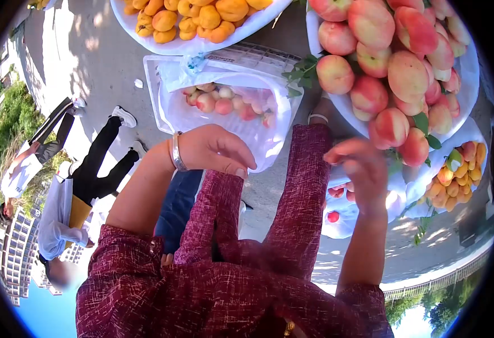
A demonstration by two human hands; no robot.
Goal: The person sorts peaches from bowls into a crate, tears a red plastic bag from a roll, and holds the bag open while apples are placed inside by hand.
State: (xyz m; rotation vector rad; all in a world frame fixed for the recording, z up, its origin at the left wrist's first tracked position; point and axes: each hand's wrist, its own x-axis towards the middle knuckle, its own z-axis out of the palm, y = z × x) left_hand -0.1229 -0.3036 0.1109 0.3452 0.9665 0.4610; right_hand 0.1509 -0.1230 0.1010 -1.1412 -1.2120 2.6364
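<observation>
My left hand (216,149), with a silver bracelet at its wrist, hangs in the air over my lap. Its fingers are loosely curved and the thumb is apart from them, with nothing visible between. Just beyond it is a white plastic crate (152,93) lined with a clear bag, holding several pale red peaches (224,106). To the right, my right hand (362,169) is raised, slightly blurred, with bent fingers apart and nothing seen in them. Close above it sits a large heap of red-yellow peaches (393,67) in a white-lined container (345,107).
Orange apricots (196,17) fill a lined basket (128,31) at the top. At right are more yellow-orange fruits (458,177) and a white bag (390,208) with a few red fruits (333,217). Two people (55,219) are on the pavement (111,73) at left.
</observation>
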